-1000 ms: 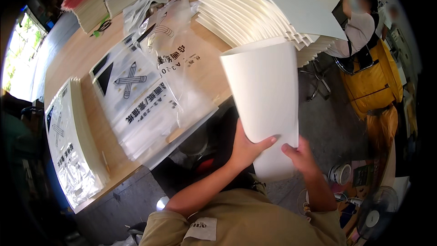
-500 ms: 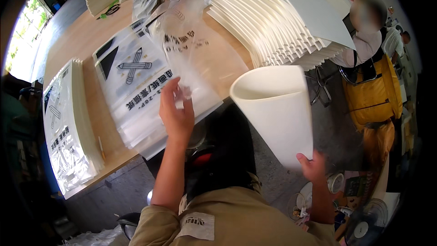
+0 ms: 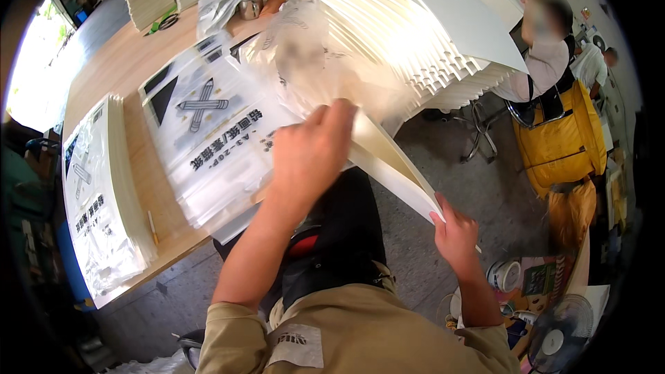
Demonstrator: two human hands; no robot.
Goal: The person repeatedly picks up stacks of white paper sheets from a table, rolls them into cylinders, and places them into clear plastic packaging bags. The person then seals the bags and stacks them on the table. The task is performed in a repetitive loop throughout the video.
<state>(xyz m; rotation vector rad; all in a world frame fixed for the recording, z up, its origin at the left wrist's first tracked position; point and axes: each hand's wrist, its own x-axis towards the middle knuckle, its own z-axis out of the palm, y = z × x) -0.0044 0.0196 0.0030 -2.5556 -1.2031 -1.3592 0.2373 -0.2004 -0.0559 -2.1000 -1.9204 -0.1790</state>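
My right hand (image 3: 455, 234) grips the near right end of a folded sheaf of white paper (image 3: 395, 170), thumb on top. The sheaf slants up and left, its layers gaping apart. At its far end my left hand (image 3: 314, 145) is closed, on what looks like the edge of a clear plastic bag (image 3: 370, 90); its fingertips are partly hidden. That bag is lifted, crumpled and smeared by motion. Beneath and left of it lie flat printed plastic bags (image 3: 215, 131) with a crossed-pencils picture.
Packed paper pads (image 3: 104, 201) lie on the table's left. Folded white paper (image 3: 409, 34) is stacked high at the far right. Scissors (image 3: 163, 23) with green handles lie near paper stacks at the back. A seated person (image 3: 544, 55), a yellow bag (image 3: 561, 138) and a fan (image 3: 557, 332) are to the right.
My left hand has moved right to the sheaf's far end, and the top plastic bag has lifted. The sheaf has tilted flatter; my right hand has shifted up and slightly left.
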